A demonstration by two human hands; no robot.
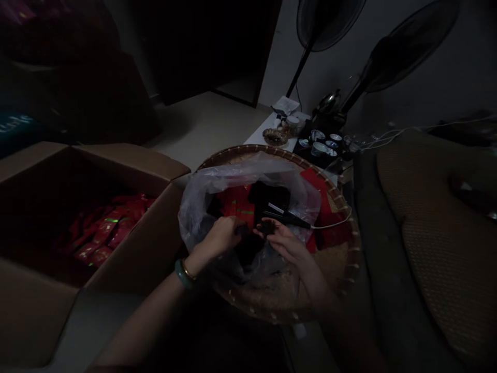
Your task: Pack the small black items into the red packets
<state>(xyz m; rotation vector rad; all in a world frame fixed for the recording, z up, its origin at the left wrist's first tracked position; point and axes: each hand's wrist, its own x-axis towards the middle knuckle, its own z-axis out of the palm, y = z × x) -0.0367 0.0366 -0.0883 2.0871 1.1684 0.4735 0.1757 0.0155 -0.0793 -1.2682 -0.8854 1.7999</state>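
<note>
My left hand (pixel 220 239), with a green bangle (pixel 182 273) and a gold-coloured one at the wrist, is over the open clear plastic bag (pixel 194 199). Its fingers are curled, and a dark piece seems to be at their tips, too dim to name. My right hand (pixel 287 242) is turned palm up, its fingers closed around a small dark clump (pixel 266 227). Just beyond that hand lies a black handheld device (pixel 285 216) with a pale cord. Red packets (pixel 236 201) and dark loose matter show inside the bag, which rests on a round woven tray (pixel 334 261).
An open cardboard box (pixel 155 223) at left holds many red packets (pixel 103 235). Red sheets (pixel 324 207) lie on the tray's right side. Behind are small cups (pixel 319 149), a glass dish (pixel 275 136) and standing fans (pixel 411 46). A woven-covered seat (pixel 442 223) stands at right.
</note>
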